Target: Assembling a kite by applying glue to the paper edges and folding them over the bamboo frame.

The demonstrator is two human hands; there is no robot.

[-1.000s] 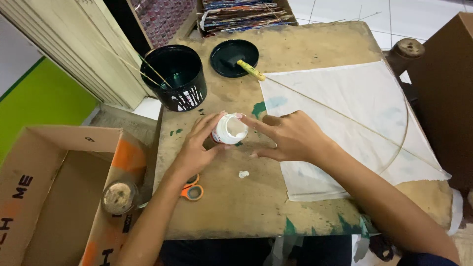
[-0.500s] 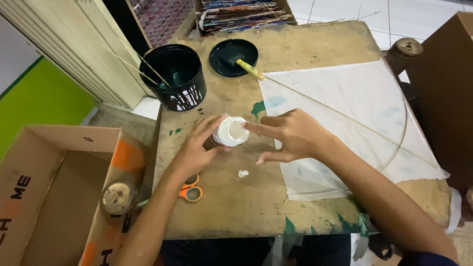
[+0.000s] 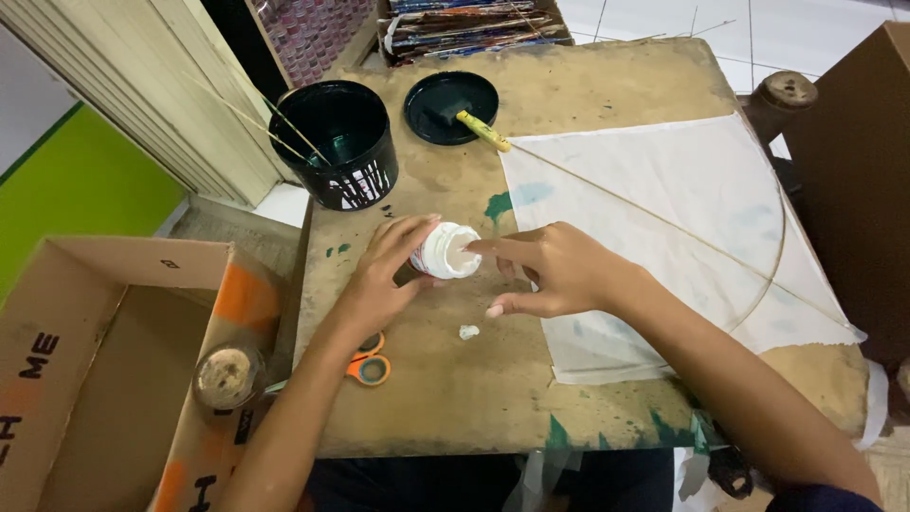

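Glue jar [image 3: 445, 250] tilted on surface [image 3: 455, 398], gripped by left hand [image 3: 384, 275]; right hand [image 3: 555, 270] forefinger dipping inside, others loose. Likely next: spread on kite paper [image 3: 682, 218] beside jar.

Single head-worn view, steeply down and close over the worn table [image 3: 588, 398].

A black paint bucket [image 3: 336, 142] and dark lid [image 3: 450, 106] sit at the table's [image 3: 607, 81] far edge; orange-handled scissors [image 3: 368, 360] lie near its front-left corner.
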